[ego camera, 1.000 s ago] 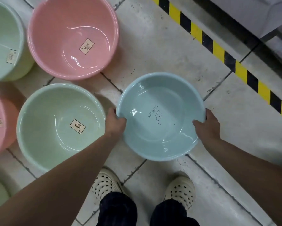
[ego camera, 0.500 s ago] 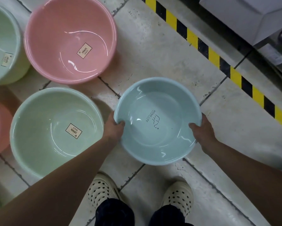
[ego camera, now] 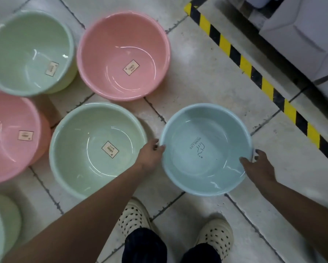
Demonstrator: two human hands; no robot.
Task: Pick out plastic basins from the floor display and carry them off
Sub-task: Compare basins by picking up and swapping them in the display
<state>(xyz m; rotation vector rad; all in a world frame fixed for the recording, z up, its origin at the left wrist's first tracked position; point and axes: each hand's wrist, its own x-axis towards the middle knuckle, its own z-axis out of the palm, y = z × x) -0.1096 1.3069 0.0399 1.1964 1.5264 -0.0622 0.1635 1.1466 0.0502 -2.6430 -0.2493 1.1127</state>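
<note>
Blue basin (ego camera: 206,149) farther right of green basin (ego camera: 95,149)

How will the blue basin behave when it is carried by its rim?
The blue basin is empty, thin plastic, so probably light. Its glossy wall may be slippery. The left hand and right hand grip opposite rim sides, so tipping seems unlikely.

Your single head camera looks steeply down from standing height at the tiled floor (ego camera: 206,76), your shoes (ego camera: 134,215) at the bottom edge, both forearms reaching in; no second view overlaps it
</note>
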